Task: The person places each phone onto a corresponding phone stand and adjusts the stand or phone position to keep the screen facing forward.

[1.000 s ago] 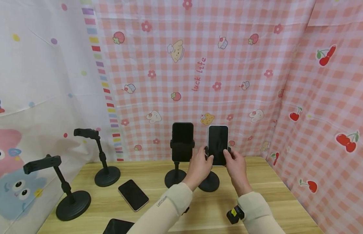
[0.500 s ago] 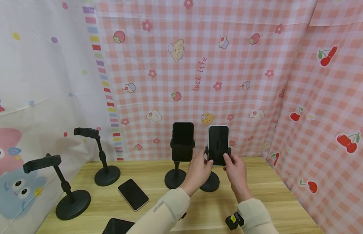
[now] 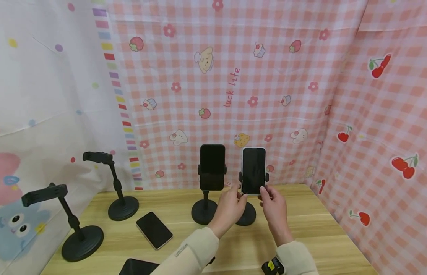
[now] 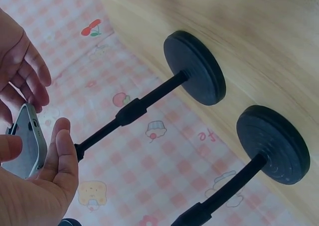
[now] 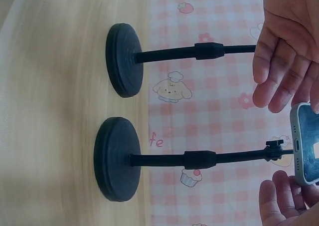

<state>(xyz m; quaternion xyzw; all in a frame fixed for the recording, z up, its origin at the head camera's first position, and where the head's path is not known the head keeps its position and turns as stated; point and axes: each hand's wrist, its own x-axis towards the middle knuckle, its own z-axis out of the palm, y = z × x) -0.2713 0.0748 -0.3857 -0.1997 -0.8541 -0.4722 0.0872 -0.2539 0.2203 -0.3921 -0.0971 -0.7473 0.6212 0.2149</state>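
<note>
A white-edged smartphone (image 3: pixel 253 170) stands upright in the clamp of a black phone stand (image 3: pixel 246 214). My left hand (image 3: pixel 230 206) is at its lower left corner, thumb beside the bottom edge, fingers loosely extended. At the lower right edge, the thumb of my right hand (image 3: pixel 274 210) touches or nearly touches the phone; its other fingers are relaxed and partly hidden. Both wrist views show the phone's bottom edge between the two hands. To the left, a second black phone (image 3: pixel 212 167) sits in another stand (image 3: pixel 204 212).
Two phone stands, one farther back (image 3: pixel 123 208) and one nearer (image 3: pixel 83 243), bear no phone at the left. A phone (image 3: pixel 154 230) lies flat on the wooden table (image 3: pixel 323 229), with a dark device (image 3: pixel 137 267) at the front edge. Patterned curtains (image 3: pixel 185 76) hang behind.
Both hands have slid down from the phone's sides towards its bottom corners, uncovering the clamp arms. The phone stays in the stand. The head view has shifted slightly.
</note>
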